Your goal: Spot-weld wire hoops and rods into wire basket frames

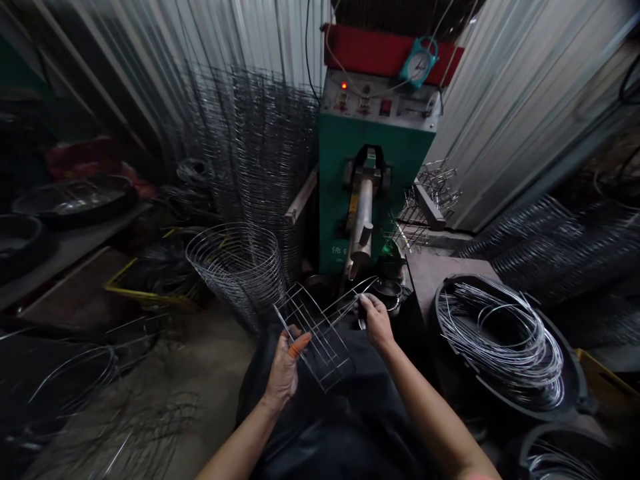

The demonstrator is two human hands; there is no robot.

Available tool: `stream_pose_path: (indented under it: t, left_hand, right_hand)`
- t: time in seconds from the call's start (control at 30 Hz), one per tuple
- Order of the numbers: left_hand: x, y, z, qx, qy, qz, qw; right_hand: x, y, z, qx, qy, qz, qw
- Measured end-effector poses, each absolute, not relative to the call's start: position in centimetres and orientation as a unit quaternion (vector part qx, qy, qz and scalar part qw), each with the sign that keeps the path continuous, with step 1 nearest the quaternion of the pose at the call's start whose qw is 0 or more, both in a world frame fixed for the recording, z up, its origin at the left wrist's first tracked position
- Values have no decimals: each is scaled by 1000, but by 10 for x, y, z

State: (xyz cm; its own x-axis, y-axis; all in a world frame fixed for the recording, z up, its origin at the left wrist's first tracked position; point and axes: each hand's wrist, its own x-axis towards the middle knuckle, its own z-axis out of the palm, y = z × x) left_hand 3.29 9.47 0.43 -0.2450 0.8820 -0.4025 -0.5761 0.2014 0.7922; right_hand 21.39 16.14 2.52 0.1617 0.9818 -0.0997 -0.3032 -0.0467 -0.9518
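Observation:
My left hand (285, 370) grips the near edge of a small wire grid frame (320, 333), with an orange cover on one fingertip. My right hand (375, 321) pinches the frame's far right end, where thin wires stick out. The frame hangs tilted above my dark apron (345, 427). Just beyond it stands a green welding machine (375, 167) whose grey electrode arm (361, 230) points down toward the frame.
A round wire basket (237, 263) stands left of the machine, with tall stacks of wire mesh (250, 147) behind it. A black tub of coiled wire rings (505, 340) sits at my right. Finished wire racks (425, 200) rest right of the machine. Loose wire lies on the floor (100, 373) at left.

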Motion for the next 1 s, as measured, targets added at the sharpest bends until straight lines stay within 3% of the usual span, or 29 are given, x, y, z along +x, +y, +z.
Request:
stream_pose_path:
  t: [1.0]
  left_hand:
    - [43,104,35,146,520,595,595]
  right_hand:
    - [215,192,27,-470,-319,561,602]
